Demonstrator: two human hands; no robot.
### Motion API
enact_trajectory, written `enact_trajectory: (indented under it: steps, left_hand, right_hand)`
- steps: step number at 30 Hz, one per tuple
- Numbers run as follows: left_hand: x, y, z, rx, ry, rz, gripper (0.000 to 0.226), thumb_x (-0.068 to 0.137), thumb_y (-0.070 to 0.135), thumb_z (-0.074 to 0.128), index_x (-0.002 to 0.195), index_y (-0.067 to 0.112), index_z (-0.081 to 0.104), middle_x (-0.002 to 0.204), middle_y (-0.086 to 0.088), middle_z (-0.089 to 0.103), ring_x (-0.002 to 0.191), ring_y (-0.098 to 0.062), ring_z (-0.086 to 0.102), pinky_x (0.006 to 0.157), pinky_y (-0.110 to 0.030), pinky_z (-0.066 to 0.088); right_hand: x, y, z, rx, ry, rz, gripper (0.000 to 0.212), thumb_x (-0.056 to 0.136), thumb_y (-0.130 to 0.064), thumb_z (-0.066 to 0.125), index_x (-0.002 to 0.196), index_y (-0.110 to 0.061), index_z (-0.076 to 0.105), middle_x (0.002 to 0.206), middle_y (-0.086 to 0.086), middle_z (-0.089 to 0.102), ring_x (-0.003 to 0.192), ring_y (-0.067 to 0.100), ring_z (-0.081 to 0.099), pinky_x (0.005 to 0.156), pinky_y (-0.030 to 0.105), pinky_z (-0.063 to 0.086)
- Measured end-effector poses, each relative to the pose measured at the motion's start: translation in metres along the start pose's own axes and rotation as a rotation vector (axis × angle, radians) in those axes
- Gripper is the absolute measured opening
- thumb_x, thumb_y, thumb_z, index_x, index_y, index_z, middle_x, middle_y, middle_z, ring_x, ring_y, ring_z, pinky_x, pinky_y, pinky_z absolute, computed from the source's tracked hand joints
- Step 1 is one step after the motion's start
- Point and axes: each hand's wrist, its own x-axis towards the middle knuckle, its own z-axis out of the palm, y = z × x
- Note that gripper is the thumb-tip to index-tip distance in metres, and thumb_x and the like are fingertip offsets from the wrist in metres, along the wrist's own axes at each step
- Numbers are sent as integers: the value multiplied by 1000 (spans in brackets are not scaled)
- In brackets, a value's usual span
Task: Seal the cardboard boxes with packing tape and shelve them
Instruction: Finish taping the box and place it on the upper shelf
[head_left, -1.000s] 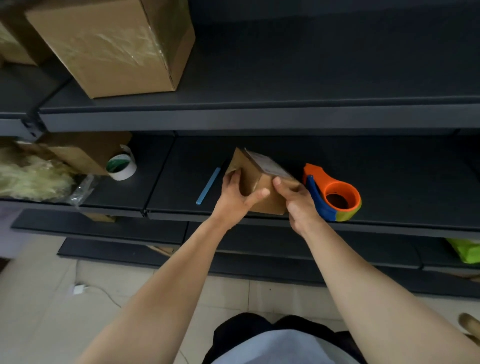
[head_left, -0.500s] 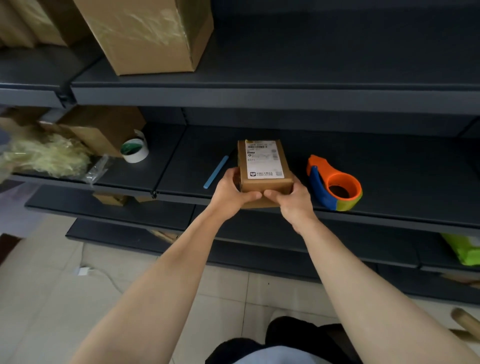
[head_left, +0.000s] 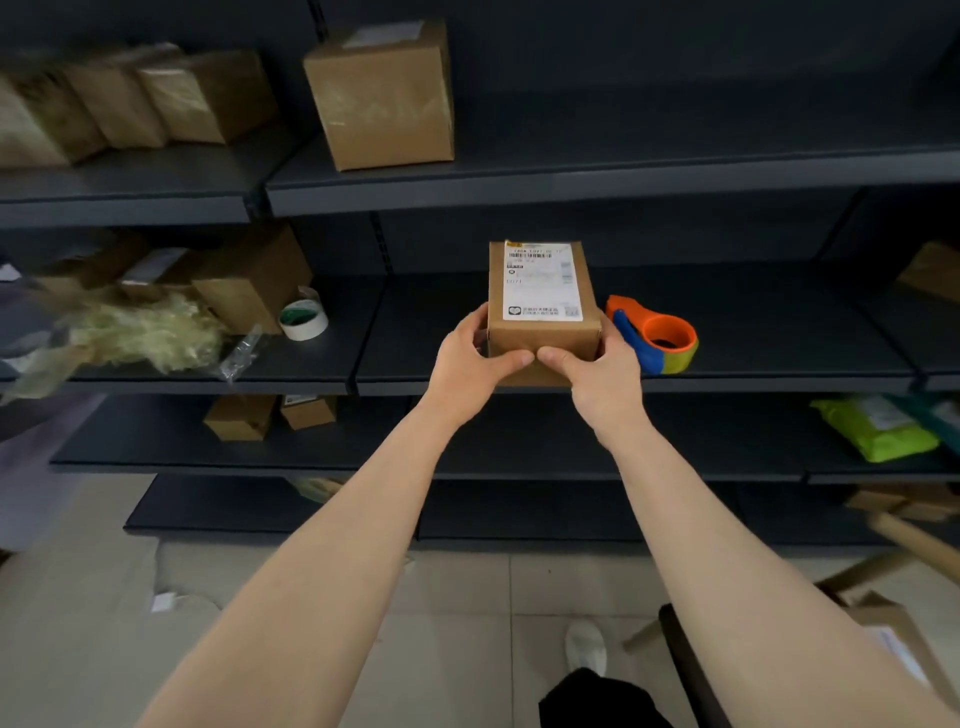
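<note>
1. The small cardboard box (head_left: 544, 340) is held level at the front edge of the middle shelf (head_left: 779, 343). Its long side points into the rack, and a white shipping label (head_left: 543, 280) faces up on its top. Whether its base touches the shelf cannot be told.
2. The left hand (head_left: 465, 366) has its grip closed on the box's near left corner, with the thumb laid across the front face and the fingers on the left side.
3. The right hand (head_left: 605, 374) mirrors it, its grip holding the near right corner. The two thumbs almost meet on the front face.
4. Just beside the box on the right, an orange and blue tape dispenser (head_left: 655, 338) lies on the same shelf, close behind the right hand.
5. Further left on the neighbouring shelf section, a white roll of tape (head_left: 304, 319) stands near a brown box (head_left: 254, 283). A heap of pale shredded filler (head_left: 148, 332) lies beside them.
6. On the upper shelf (head_left: 623, 176), a larger taped box (head_left: 382, 98) stands upright, with a blurred row of boxes (head_left: 130, 98) to its left.
7. On the lower shelf, two small boxes (head_left: 241, 415) sit at the left and a yellow-green packet (head_left: 872, 428) at the right.
8. Below is a tiled floor (head_left: 457, 613), where a white shoe (head_left: 586, 647) shows.
</note>
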Motion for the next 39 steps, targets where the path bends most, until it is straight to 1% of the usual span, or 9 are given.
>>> enact_trajectory:
  steps: [7, 11, 14, 19, 23, 28, 31, 35, 39]
  left_hand:
    - [-42, 42, -20, -24, 1, 153, 70, 77, 22, 76, 139, 17, 42, 125, 5, 58, 113, -9, 54, 91, -23, 48]
    - [-53, 68, -30, -78, 38, 227, 69, 76, 22, 77, 136, 20, 43, 125, 7, 57, 112, -8, 53, 87, -19, 47]
    - [-52, 91, -37, -134, 81, 264, 69, 73, 23, 79, 129, 23, 38, 124, 9, 53, 109, -3, 52, 77, -9, 46]
    - [-28, 127, -44, -161, 112, 313, 60, 73, 23, 80, 118, 22, 39, 117, 8, 54, 105, -4, 54, 78, -16, 48]
    - [8, 141, -42, -128, 131, 297, 57, 75, 24, 78, 116, 21, 39, 117, 3, 55, 104, -8, 55, 79, -19, 48]
    - [60, 141, -35, -105, 161, 225, 53, 76, 26, 77, 114, 19, 41, 110, 6, 56, 97, -5, 55, 74, -16, 44]
    - [91, 137, -31, -105, 166, 195, 52, 77, 27, 76, 114, 21, 41, 109, 7, 56, 94, -3, 55, 73, -16, 43]
    - [130, 131, -25, -79, 197, 151, 51, 77, 28, 76, 114, 24, 41, 108, 9, 56, 92, -3, 55, 71, -14, 42]
    - [162, 127, -20, -68, 235, 120, 53, 78, 27, 75, 121, 19, 45, 114, 5, 58, 103, -11, 56, 82, -23, 45]
  right_hand:
    - [-52, -50, -9, 12, 66, -122, 67, 80, -18, 74, 140, -20, 43, 129, -4, 56, 116, 10, 52, 94, 26, 48]
    - [-61, -80, -18, 10, 84, -183, 65, 80, -20, 74, 137, -24, 45, 120, -13, 57, 106, 1, 53, 80, 9, 43]
    - [-59, -107, -25, 8, 105, -268, 56, 79, -22, 75, 129, -31, 50, 108, -25, 58, 99, -10, 53, 73, 3, 44]
    - [-31, -138, -32, 9, 123, -333, 60, 79, -27, 75, 133, -21, 50, 119, -10, 60, 109, 6, 54, 86, 18, 47]
    - [8, -150, -32, -25, 113, -333, 58, 78, -30, 75, 130, -21, 51, 118, -8, 59, 106, 8, 55, 77, 14, 46]
    - [64, -151, -26, -63, 101, -296, 58, 78, -33, 76, 129, -17, 53, 111, -7, 60, 96, 5, 56, 67, 11, 42]
    - [100, -146, -24, -86, 74, -281, 60, 78, -35, 75, 130, -16, 51, 113, -6, 59, 100, 11, 55, 68, 13, 43]
    - [142, -138, -17, -101, 51, -228, 60, 78, -38, 74, 129, -19, 50, 110, -7, 57, 98, 11, 53, 73, 17, 43]
    - [176, -133, -11, -85, 8, -233, 54, 81, -35, 73, 128, -19, 50, 106, -12, 55, 98, 7, 52, 69, 10, 40]
